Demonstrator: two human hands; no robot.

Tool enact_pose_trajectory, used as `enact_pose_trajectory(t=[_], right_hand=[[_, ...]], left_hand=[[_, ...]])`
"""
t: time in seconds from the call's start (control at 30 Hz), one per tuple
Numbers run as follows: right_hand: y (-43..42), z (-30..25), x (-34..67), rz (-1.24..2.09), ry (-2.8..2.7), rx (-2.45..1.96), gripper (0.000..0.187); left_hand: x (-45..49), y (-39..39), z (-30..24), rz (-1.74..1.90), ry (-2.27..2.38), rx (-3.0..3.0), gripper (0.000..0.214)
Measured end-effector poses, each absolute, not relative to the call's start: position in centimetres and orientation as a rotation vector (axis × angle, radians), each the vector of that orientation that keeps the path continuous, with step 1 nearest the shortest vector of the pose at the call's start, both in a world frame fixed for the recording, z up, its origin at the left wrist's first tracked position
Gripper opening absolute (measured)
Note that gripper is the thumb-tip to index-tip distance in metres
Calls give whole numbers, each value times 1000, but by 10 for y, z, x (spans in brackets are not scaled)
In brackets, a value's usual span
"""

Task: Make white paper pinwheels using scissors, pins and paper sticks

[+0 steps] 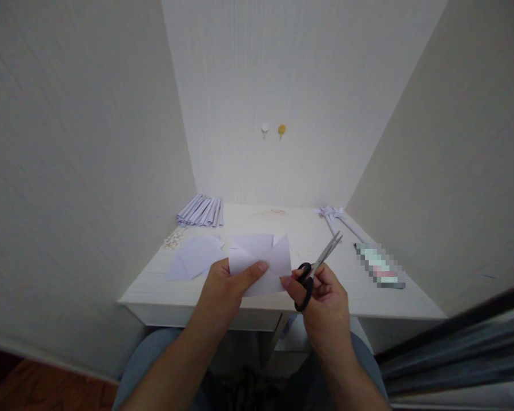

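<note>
My left hand (227, 288) pinches a folded white paper piece (261, 265) with thumb on top, holding it above the near edge of the white desk (163, 294). My right hand (325, 299) grips black-handled scissors (316, 268); the blades are closed and point up and to the right, away from the paper. My right forefinger touches the paper's lower right edge. Both hands hover over the desk's front edge, above my lap.
Loose white paper sheets (197, 257) lie at left on the desk. A bundle of folded paper strips (201, 211) sits at the back left. Rolled paper sticks with a bow (338, 220) lie back right, beside a blurred flat item (379, 265). Two wall hooks (273, 130) hang above.
</note>
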State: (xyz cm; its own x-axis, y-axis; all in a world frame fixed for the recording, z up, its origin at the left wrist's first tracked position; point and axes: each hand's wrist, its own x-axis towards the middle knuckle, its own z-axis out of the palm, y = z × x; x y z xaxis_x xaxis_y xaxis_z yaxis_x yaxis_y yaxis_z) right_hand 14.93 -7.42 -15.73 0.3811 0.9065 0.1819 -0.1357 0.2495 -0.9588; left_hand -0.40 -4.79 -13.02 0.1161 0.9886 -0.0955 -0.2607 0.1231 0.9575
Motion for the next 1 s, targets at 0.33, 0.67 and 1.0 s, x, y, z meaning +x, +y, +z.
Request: enact_pose_trajectory(t=[0.33,0.67,1.0], right_hand=[[-97,-158,184,1213,-1400,-1241,26],[-111,-145,184,1118,-1657,-1429,23],[-110,-149,184,1131,-1673,-1444,29]], left_hand=[[-27,-43,-120,1387,957,1022,39],[-32,-44,-111,1396,918,1050,41],[-34,-43,-114,1368,939,1082,42]])
